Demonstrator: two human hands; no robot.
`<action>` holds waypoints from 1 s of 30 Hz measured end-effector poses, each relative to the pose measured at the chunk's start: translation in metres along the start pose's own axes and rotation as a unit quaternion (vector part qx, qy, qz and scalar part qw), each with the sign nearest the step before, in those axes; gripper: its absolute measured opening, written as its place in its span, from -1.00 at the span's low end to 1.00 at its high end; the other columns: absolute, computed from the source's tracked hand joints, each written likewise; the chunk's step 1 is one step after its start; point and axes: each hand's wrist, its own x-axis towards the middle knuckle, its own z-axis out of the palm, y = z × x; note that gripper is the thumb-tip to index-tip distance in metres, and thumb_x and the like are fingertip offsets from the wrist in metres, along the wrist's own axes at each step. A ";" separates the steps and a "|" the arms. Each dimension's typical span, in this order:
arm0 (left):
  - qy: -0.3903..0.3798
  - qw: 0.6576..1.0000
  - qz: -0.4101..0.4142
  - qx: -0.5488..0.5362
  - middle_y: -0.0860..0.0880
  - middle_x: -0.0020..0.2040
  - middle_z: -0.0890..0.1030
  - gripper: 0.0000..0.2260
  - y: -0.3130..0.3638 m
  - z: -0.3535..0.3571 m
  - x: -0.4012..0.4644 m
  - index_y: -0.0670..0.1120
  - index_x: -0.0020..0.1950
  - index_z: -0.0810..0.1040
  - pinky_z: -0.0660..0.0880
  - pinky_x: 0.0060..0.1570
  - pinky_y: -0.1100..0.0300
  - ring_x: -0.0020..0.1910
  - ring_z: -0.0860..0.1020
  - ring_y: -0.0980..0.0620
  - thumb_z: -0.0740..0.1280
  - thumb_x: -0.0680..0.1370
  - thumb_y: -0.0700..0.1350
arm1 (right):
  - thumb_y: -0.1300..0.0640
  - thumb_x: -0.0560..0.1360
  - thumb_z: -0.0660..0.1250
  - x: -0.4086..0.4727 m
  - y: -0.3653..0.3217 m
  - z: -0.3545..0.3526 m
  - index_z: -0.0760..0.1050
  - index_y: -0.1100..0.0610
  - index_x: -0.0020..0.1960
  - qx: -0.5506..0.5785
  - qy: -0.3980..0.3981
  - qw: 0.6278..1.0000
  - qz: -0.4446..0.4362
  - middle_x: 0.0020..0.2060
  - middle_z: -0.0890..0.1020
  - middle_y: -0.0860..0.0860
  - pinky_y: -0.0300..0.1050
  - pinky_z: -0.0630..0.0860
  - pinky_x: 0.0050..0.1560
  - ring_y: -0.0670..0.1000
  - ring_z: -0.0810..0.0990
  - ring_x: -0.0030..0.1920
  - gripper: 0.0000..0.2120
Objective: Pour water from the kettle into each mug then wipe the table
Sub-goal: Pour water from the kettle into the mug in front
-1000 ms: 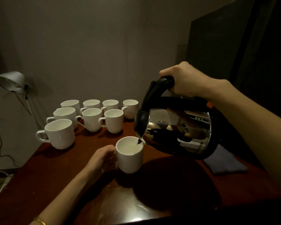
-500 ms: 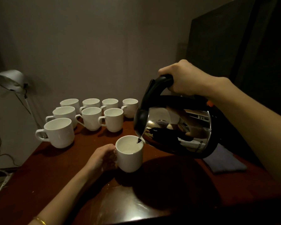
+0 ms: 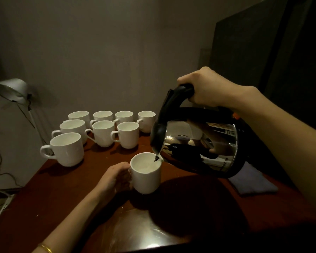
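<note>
My right hand (image 3: 208, 88) grips the black handle of a shiny steel kettle (image 3: 199, 148), tilted with its spout over a white mug (image 3: 146, 177). That mug stands on the dark wooden table (image 3: 62, 207), and my left hand (image 3: 115, 178) holds it at its handle side. A thin stream of water runs from the spout into the mug. Behind it, several more white mugs (image 3: 102, 132) stand in rows at the table's far left.
A folded grey-blue cloth (image 3: 254, 181) lies on the table to the right, partly behind the kettle. A desk lamp (image 3: 9, 90) leans in at the left, with a cable hanging down the wall. A dark panel stands at the right.
Kettle and both hands stay almost still over the mug; the view has shifted slightly while the pouring goes on.
</note>
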 end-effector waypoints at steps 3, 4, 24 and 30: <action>-0.002 1.000 -0.001 -0.001 -0.11 -0.31 0.33 -0.84 -0.001 -0.001 0.001 -0.13 -0.30 0.44 0.37 -0.25 0.14 -0.29 0.36 -0.03 0.35 0.31 -0.06 | 0.30 0.47 0.30 0.000 0.000 0.000 0.40 -0.06 -0.13 -0.001 -0.002 1.000 0.000 -0.25 0.47 -0.14 -0.23 0.46 -0.12 -0.10 0.52 -0.14 -0.75; 0.001 1.000 -0.004 -0.005 -0.11 -0.31 0.35 -0.85 -0.001 -0.001 0.001 -0.12 -0.30 0.46 0.37 -0.25 0.13 -0.29 0.37 -0.03 0.33 0.31 -0.05 | 0.30 0.47 0.30 0.000 0.000 0.000 0.41 -0.06 -0.12 0.000 -0.001 1.000 0.001 -0.25 0.47 -0.14 -0.23 0.46 -0.11 -0.11 0.52 -0.14 -0.75; 0.006 1.000 0.010 0.024 -0.13 -0.27 0.33 -0.80 -0.002 -0.002 0.002 -0.16 -0.26 0.41 0.37 -0.23 0.14 -0.25 0.36 -0.05 0.17 0.55 -0.14 | 0.29 0.47 0.31 0.003 0.000 -0.001 0.45 -0.02 -0.12 -0.011 -0.004 1.000 -0.002 -0.20 0.52 -0.09 -0.20 0.52 -0.10 -0.08 0.55 -0.11 -0.79; -0.002 1.000 0.006 0.024 -0.13 -0.26 0.34 -0.81 -0.002 -0.003 0.001 -0.15 -0.24 0.41 0.39 -0.23 0.13 -0.22 0.36 -0.07 0.29 0.43 -0.04 | 0.30 0.47 0.31 0.004 -0.001 -0.002 0.42 -0.04 -0.12 -0.016 -0.007 1.000 0.000 -0.21 0.50 -0.12 -0.25 0.48 -0.11 -0.07 0.54 -0.09 -0.77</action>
